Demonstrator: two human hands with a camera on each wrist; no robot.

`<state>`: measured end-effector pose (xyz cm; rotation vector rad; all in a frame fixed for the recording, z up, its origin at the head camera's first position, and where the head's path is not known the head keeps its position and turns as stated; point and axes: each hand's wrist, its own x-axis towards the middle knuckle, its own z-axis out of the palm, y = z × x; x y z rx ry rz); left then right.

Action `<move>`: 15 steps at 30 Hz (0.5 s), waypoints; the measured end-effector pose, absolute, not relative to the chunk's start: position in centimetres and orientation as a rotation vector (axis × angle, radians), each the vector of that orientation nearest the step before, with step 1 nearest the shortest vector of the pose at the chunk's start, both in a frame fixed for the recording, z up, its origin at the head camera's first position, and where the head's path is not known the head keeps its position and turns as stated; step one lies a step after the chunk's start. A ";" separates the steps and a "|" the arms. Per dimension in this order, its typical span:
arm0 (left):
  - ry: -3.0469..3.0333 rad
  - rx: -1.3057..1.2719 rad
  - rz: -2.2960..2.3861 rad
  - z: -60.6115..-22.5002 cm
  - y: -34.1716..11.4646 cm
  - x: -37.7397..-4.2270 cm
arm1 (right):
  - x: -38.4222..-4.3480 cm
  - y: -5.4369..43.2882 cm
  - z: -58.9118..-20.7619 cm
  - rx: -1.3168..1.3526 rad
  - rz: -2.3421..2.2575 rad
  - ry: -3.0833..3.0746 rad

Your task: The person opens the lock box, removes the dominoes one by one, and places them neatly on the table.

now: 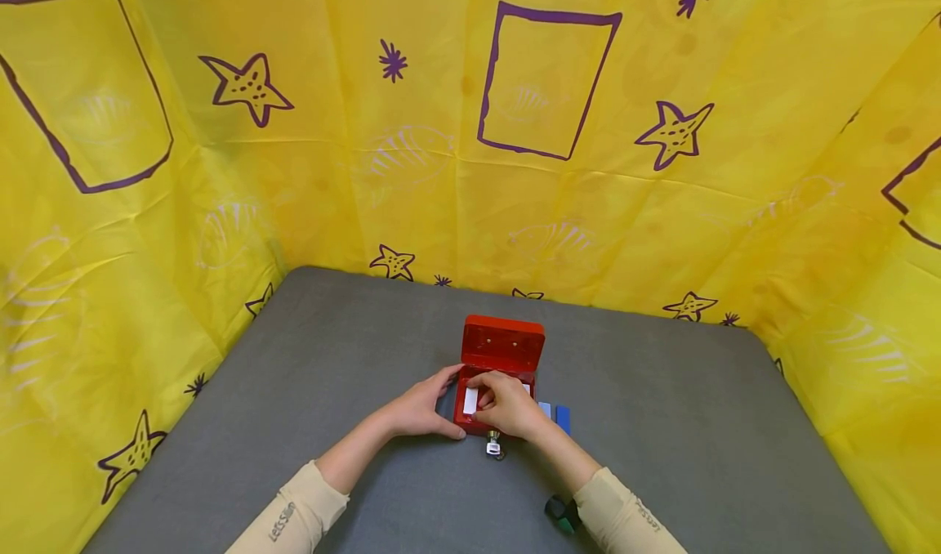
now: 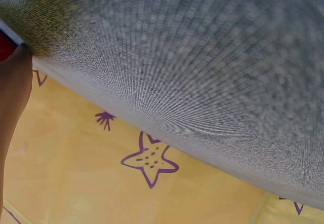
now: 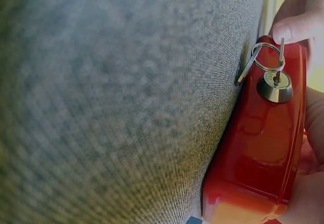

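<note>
A small red cash box [image 1: 507, 359] stands on the grey table with its lid raised. My left hand [image 1: 421, 407] grips its left side, fingers toward the back and thumb at the front corner. In the right wrist view, the left thumb [image 3: 296, 29] shows at the end of the box's front wall. Over the open box, my right hand [image 1: 509, 404] reaches in with bent fingers, pinching a white rectangular piece [image 1: 470, 401] between index finger and thumb. A key sits in the front lock [image 3: 276, 87], with a ring and second key hanging from it. The right hand hides part of the interior.
Right of the box lie a blue strip-shaped piece [image 1: 563, 418] and a light blue one [image 1: 546, 408]. A dark round object with green [image 1: 562, 513] is beside the right sleeve. Yellow patterned cloth [image 1: 412, 194] encloses the grey table [image 1: 662, 423] at back and sides.
</note>
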<state>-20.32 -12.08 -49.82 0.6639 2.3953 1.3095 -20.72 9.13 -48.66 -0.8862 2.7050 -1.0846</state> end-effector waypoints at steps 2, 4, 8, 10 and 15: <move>2.396 0.665 1.307 -49.8 -12.1 -20.3 | -20.7 9.1 -48.7 -0.883 -1.080 2.710; 2.394 0.665 1.307 -49.8 -12.1 -20.3 | -20.7 9.2 -48.6 -0.879 -1.076 2.713; 2.394 0.669 1.305 -49.8 -12.1 -20.3 | -20.6 9.2 -48.6 -0.878 -1.079 2.712; 2.397 0.668 1.306 -49.8 -12.0 -20.3 | -20.6 9.3 -48.6 -0.885 -1.088 2.709; 2.402 0.654 1.300 -49.8 -12.0 -20.3 | -20.5 9.4 -48.6 -0.887 -1.110 2.704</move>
